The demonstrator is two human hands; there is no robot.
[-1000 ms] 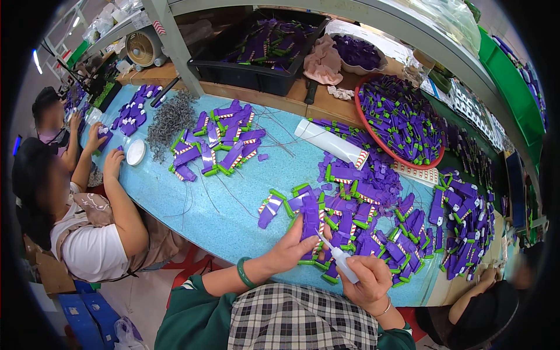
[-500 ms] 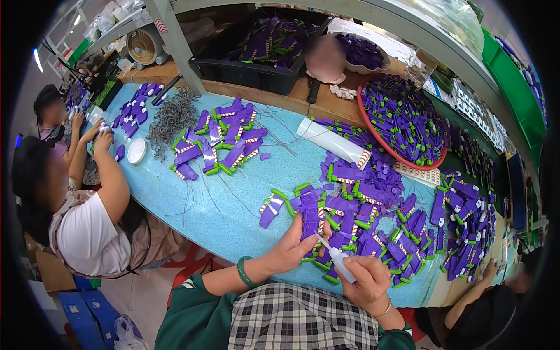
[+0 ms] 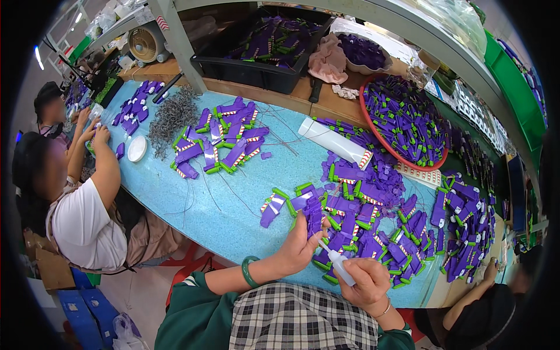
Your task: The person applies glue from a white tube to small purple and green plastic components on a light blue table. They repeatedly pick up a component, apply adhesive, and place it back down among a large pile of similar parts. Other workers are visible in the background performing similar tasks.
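Note:
My left hand [image 3: 296, 252], a green bangle at its wrist, pinches a purple plastic piece [image 3: 311, 217] above the table. In my right hand [image 3: 368, 283] is a small white squeeze bottle [image 3: 340, 266] with a thin nozzle, tilted up toward that piece. The nozzle tip is close to my left fingers; whether it touches the piece I cannot tell. A heap of purple pieces with green ends and striped stickers [image 3: 364, 224] lies just beyond and to the right of my hands. One loose purple piece [image 3: 270, 211] lies to the left of the held one.
A blue tabletop [image 3: 233, 230] carries another purple-green pile [image 3: 224, 140], tangled grey wires [image 3: 172, 116], a white lid [image 3: 137, 150] and a rolled white sheet [image 3: 332, 143]. Behind are a red basket [image 3: 368, 111] and a black crate [image 3: 245, 74]. Co-workers sit left [image 3: 87, 227] and right [image 3: 484, 306].
The purple piece has turned more edge-on in my left hand. The bottle's nozzle has shifted slightly down and right. On the left, a co-worker's arms have moved a little.

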